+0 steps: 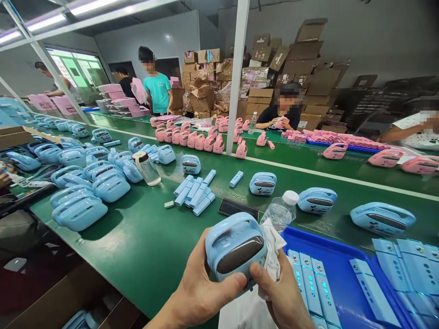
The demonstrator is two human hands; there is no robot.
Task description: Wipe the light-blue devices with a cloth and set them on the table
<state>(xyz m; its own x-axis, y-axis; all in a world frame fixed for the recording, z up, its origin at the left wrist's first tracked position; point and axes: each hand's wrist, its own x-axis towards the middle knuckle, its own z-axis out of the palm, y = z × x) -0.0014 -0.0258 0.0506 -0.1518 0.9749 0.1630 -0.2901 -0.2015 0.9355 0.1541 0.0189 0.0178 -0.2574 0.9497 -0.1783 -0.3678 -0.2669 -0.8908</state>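
A light blue speaker-like device [240, 253] with a carry handle and a dark oval panel is held up, slightly tilted, over the near side of the bench. My left hand [202, 288] is wrapped around its left side, thumb across the lower front. My right hand [283, 290] pinches a white cloth [273, 249] against its right side, with the thumb on the front. Just behind are a black phone [238, 208] and a clear bottle [279, 212] with a white cap. A blue tray [339, 274] at the right holds light blue button sticks [320, 288].
Several finished-looking blue devices [263, 183] stand along the green bench [147, 246]. More crowd the left [111, 182], beside a clear jug [147, 169]. Blue sticks [195, 192] lie mid-bench. A white post [236, 77] rises beyond. People [157, 91] work across among pink devices [206, 141].
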